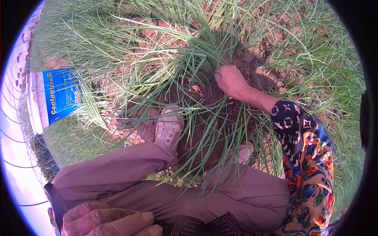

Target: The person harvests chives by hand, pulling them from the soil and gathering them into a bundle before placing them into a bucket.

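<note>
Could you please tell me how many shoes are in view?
2: one shoe left of the picture's centre, the other shoe lower and right of centre, partly hidden. No others show.

"Coolant" on blue label [63, 96], white bucket [36, 103], L side of view, sm. txt [69, 93] alongside illegible

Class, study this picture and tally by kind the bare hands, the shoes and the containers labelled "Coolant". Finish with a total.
Hands: 2 (left hand, right hand)
Shoes: 2 (left shoe, right shoe, partly hidden)
Coolant container: 1
Total: 5
</note>
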Tool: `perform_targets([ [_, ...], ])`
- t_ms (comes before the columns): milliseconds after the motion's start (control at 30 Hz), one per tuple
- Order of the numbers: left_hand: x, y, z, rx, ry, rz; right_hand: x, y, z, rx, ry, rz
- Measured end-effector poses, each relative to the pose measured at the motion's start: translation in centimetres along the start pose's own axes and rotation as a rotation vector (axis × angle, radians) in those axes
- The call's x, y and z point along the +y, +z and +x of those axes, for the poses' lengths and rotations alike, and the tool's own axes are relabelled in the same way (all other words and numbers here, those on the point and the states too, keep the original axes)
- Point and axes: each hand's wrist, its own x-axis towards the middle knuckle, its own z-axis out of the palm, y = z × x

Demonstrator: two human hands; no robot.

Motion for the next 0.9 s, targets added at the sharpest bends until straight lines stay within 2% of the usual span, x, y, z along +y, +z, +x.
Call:
perform_targets([
  [167,0.2,-0.2,-0.3,-0.037,-0.044,-0.037,-0.3,0.6,0.5,-0.007,0.005,0.021],
  [300,-0.5,0.2,-1.5,-0.010,-0.039,-0.089,0.9,1.0,1.1,-0.010,-0.077,0.076],
  [333,-0.6,0.2,-1.5,-0.012,-0.040,-0.091,1.3,0.9,0.7,0.057,-0.076,0.193],
  [433,-0.7,0.1,-1.0,0.019,-0.050,-0.056,1.5,-0.4,-0.5,0.083,0.090,0.394],
  [467,-0.6,0.2,-0.8,0.013,-0.068,-0.045,1.8,-0.4,-0.7,0.115,0.013,0.410],
  [567,-0.3,0.0,0.0,-0.054,-0.151,0.001,0.4,-0.9,-0.8,-0.043,0.007,0.365],
  [600,-0.3,-0.2,0.3,-0.086,-0.172,0.023,-0.8,-1.1,-0.7,-0.066,0.008,0.495],
  [700,-4.7,-0.1,2.3,-0.150,-0.187,-0.065,-0.6,-0.4,1.4,-0.183,0.035,0.251],
  [733,-6.4,0.1,3.4,-0.164,-0.186,-0.078,-0.4,-0.2,1.8,-0.157,0.128,0.315],
  [833,-12.1,3.9,8.8,-0.160,0.085,0.215,1.1,-0.6,2.5,-0.004,0.183,0.378],
  [867,-13.9,6.1,9.9,-0.252,0.158,0.297,0.3,-2.0,2.1,-0.075,0.297,0.398],
  [900,-15.7,8.2,10.4,-0.350,0.228,0.377,0.4,-2.0,1.8,-0.086,0.326,0.420],
])
